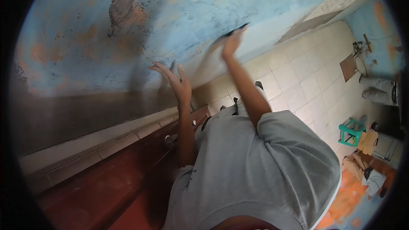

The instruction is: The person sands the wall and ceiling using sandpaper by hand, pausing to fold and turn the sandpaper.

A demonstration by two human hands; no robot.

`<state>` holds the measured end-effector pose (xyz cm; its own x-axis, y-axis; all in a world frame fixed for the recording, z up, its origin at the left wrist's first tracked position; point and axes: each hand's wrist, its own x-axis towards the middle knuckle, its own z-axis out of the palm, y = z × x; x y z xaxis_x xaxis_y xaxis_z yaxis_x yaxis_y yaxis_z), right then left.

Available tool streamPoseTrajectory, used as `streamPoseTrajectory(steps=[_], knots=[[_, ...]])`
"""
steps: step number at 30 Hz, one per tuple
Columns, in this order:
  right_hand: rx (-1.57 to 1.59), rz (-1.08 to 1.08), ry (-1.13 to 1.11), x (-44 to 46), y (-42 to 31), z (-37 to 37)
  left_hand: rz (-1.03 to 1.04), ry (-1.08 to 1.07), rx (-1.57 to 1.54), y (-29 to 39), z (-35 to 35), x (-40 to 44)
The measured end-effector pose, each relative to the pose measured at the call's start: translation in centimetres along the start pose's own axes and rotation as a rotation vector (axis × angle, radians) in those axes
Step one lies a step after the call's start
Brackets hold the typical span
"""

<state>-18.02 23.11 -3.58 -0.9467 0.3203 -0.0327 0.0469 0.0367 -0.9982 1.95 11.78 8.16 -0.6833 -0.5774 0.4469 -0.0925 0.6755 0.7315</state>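
Note:
My right hand, a little blurred, is closed on a thin dark flat tool held against the blue wall. Most of the tool is hidden by my fingers, so its exact kind cannot be made out. Lower and to the left, my left hand is open with its fingers spread. Its fingertips are at the wall or very near it; contact is unclear. Dark scuffs and orange patches mark the paint, and a grey bare patch shows where the surface has broken away.
A dark red wooden piece of furniture stands along the wall at lower left. Pale tiles cover the floor. At right are a green plastic stool, a person's legs, and another person lower down.

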Motion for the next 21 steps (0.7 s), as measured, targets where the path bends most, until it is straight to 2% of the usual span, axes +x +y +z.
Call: streamPoseTrajectory(steps=[2, 3, 5, 7, 8, 9, 10, 12, 14, 16, 17, 19, 21], knots=[[0.386, -0.007, -0.096, 10.2, 0.8, -5.4, -0.057, 0.002, -0.121, 0.3, 0.1, -0.4], [0.382, -0.03, -0.12, 10.7, 0.0, -5.3, -0.091, -0.003, -0.245, 0.4, 0.7, -0.2], [0.249, 0.071, 0.003, 8.6, -0.8, -4.7, -0.088, -0.006, -0.162, 0.3, 1.6, -0.4], [-0.125, -0.246, 0.114, 3.9, 8.4, 1.4, -0.08, -0.041, -0.064, -0.2, 2.6, -0.5], [-0.375, -0.154, 0.019, -2.0, 8.8, 5.1, -0.074, -0.018, -0.035, -0.5, 3.2, -0.9], [-0.374, -0.142, 0.033, -2.6, 10.9, 5.5, -0.065, 0.005, -0.012, -0.5, 3.8, -1.1], [-0.336, -0.117, 0.022, -2.5, 8.4, 4.4, -0.055, -0.009, -0.015, 0.0, 4.4, -1.1], [-0.155, -0.104, 0.002, 1.3, 3.5, -0.6, -0.034, 0.078, -0.143, 0.8, 5.4, -0.8], [-0.01, -0.117, -0.014, 11.2, -0.5, -7.4, -0.087, 0.083, -0.13, 1.2, 6.0, -0.7], [0.397, -0.077, -0.053, 21.4, -4.6, -14.0, -0.177, 0.094, -0.109, 1.9, 7.1, -1.7], [0.731, 0.032, 0.134, 21.9, -8.6, -14.2, -0.173, 0.081, 0.002, 2.0, 8.0, -1.9], [0.285, -0.088, 0.004, 24.0, -2.6, -13.8, -0.157, 0.079, 0.114, 2.6, 10.3, -1.5], [0.031, -0.099, 0.086, 15.9, -1.3, -9.5, -0.182, 0.084, -0.125, 4.4, 13.5, -1.9]])
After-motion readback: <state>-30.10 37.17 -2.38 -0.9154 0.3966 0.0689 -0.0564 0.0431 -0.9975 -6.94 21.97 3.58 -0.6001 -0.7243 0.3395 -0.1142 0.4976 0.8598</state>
